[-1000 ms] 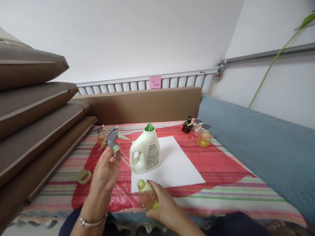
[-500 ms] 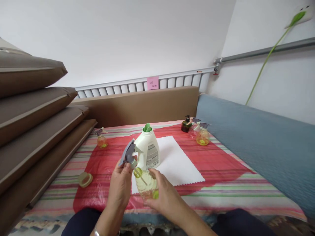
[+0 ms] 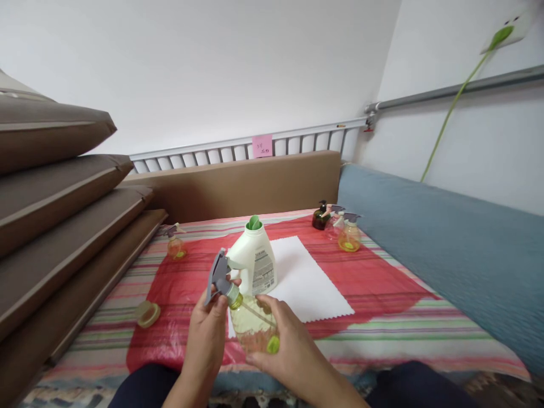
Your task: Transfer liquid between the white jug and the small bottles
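My left hand [image 3: 209, 326] is closed around a grey and white trigger spray head [image 3: 221, 279]. Its tube runs down inside a clear yellowish spray bottle [image 3: 250, 324], and the head's collar meets the bottle's neck. Whether the collar is screwed on I cannot tell. Gripping the bottle's body from the right is my right hand [image 3: 289, 340]. The bottle leans to the left, with a little liquid low in it and a green piece by the tube's end. Just behind both hands stands a white detergent jug [image 3: 257, 255] with a green pour spout [image 3: 254, 222] and no cap on it.
A round pale cap [image 3: 147, 314] lies at the left on red plastic sheeting [image 3: 170, 289]. White paper [image 3: 304, 283] is under the jug. Spray bottles [image 3: 349, 237] and a dark pump bottle [image 3: 321, 217] stand back right; another spray bottle [image 3: 175, 245] stands left. Brown cushions [image 3: 76, 204] are stacked left.
The spray head has come down onto the bottle's neck, and its tube has gone deeper inside. The bottle has tilted further toward the left hand.
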